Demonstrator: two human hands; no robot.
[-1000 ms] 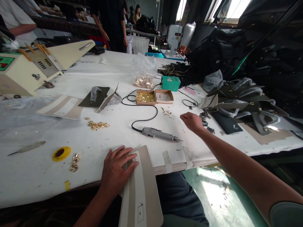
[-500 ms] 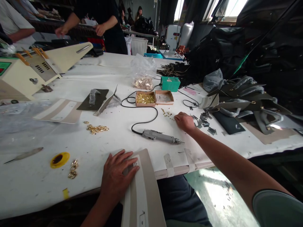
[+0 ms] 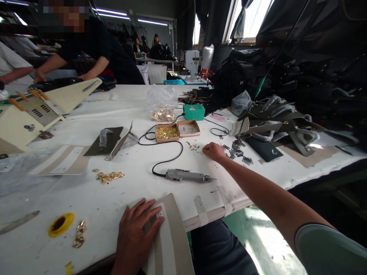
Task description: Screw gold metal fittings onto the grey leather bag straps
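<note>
My left hand point(image 3: 136, 233) lies with spread fingers on a beige panel with a pale strip point(image 3: 174, 225) at the table's front edge. The thumb and fingertips are beside a small hole in the strip. My right hand point(image 3: 214, 152) is stretched out to the tabletop with its fingers drawn together; what they pinch, if anything, is hidden. Just left of it lie small scattered gold pieces point(image 3: 195, 147). Dark small plates point(image 3: 237, 149) are spread to its right. A grey electric screwdriver point(image 3: 186, 176) rests between my hands, its bit pointing right.
A cardboard box of gold hardware point(image 3: 167, 138) and a green box point(image 3: 194, 112) stand behind. Gold chain point(image 3: 110, 177), a yellow ring-shaped roll point(image 3: 61, 224) and a cream machine point(image 3: 34, 118) are at left. Bag pieces point(image 3: 275, 122) pile up at right. A co-worker point(image 3: 111, 57) stands across the table.
The view has tilted up, so the table sits lower in the picture. Both my hands stay at about the same spots on the table. The co-worker's hands have come down to the dark goods.
</note>
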